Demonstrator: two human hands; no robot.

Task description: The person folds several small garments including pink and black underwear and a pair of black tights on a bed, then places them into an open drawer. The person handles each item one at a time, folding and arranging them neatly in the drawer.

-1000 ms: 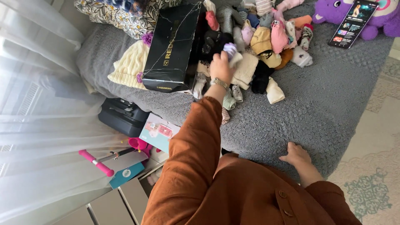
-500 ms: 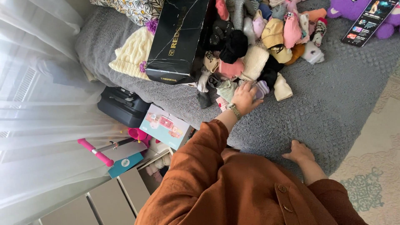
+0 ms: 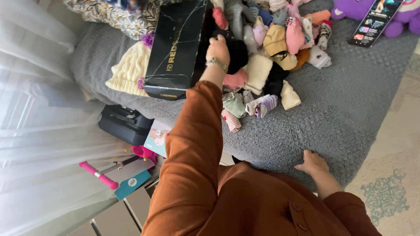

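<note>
Nearest the person, the right hand (image 3: 312, 162) rests flat and empty, fingers spread, on the grey blanket (image 3: 350, 109), just as it did a moment ago. The striped lilac sock (image 3: 262, 105), held half a second ago at the near edge of the sock pile (image 3: 271, 43), now lies released there. The left hand (image 3: 217, 49) has moved farther out, beside the black box (image 3: 175, 48), touching a black sock (image 3: 238, 54); whether its fingers grasp anything cannot be told.

A purple plush toy (image 3: 396, 17) sits on the grey bed (image 3: 350, 109) with a phone (image 3: 374, 22) leaning on it. A cream knit hat (image 3: 129, 67) lies nearby. Down below are a black suitcase (image 3: 124, 124) and a pink scooter (image 3: 103, 175).
</note>
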